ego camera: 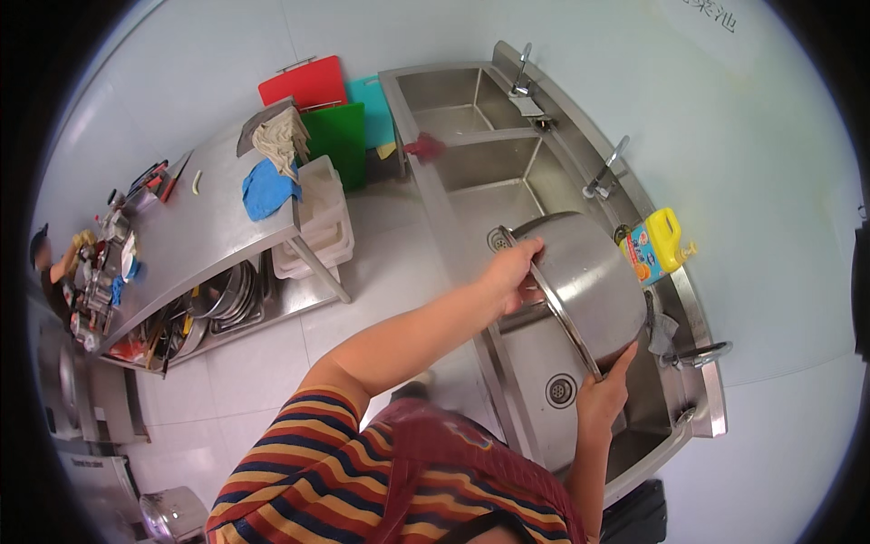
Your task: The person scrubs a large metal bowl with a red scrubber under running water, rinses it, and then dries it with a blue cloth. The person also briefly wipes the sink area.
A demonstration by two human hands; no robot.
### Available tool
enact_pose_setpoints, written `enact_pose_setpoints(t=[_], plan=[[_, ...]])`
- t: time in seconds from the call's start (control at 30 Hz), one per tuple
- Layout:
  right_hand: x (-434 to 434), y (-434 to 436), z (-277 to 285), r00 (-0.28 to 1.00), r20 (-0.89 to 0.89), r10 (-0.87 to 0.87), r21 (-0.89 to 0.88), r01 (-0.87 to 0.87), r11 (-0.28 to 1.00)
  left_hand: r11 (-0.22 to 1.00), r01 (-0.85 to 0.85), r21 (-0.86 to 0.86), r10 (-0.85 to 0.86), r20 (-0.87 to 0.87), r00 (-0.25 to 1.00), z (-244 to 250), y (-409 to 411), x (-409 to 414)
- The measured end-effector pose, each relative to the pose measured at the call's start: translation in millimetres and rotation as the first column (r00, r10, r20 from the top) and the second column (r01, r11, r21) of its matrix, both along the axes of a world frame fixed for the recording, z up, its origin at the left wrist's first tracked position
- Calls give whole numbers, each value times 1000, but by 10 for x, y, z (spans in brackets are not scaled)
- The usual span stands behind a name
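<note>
A large stainless steel pot or basin [584, 272] is tilted on its side above the sinks, its rim towards me and its outer wall facing the wall taps. My left hand [520, 272] grips the rim at its upper left part. At the lower end, my right hand [608, 387] grips the rim, with a finger along the outer wall. Under the vessel lie the near steel sink basin with its drain strainer [561, 391] and, beyond it, the middle basin [493, 183]. The inside of the vessel is mostly hidden.
A yellow detergent jug [656, 245] stands on the sink's back ledge near chrome taps [605, 170]. A red cloth [425, 146] hangs on the basin edge. Left are a steel table [211, 197] with cloths, plastic tubs [319, 217], cutting boards [340, 136] and, farther off, a person [58, 272].
</note>
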State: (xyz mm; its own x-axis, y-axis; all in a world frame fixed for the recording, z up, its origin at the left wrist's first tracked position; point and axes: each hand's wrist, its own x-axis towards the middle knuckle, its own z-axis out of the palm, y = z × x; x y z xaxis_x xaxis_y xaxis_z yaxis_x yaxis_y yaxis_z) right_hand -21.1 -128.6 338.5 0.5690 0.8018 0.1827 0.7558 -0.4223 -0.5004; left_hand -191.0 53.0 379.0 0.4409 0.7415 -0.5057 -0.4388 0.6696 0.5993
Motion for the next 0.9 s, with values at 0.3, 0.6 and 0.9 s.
enact_pose_setpoints(t=[0.3,0.6,0.9], plan=[[-102,190,93,998,57,-21,-15,22,1000,998,61,30,-63,86,994,-116,226,-126],[-667,648,332,984,137,-114,-118,130,984,982,153,-111,-138,137,981,-353,788,-555],[-1127,915,311,929,341,-144,-41,167,985,896,395,-204,-366,165,916,-647,1334,-860]])
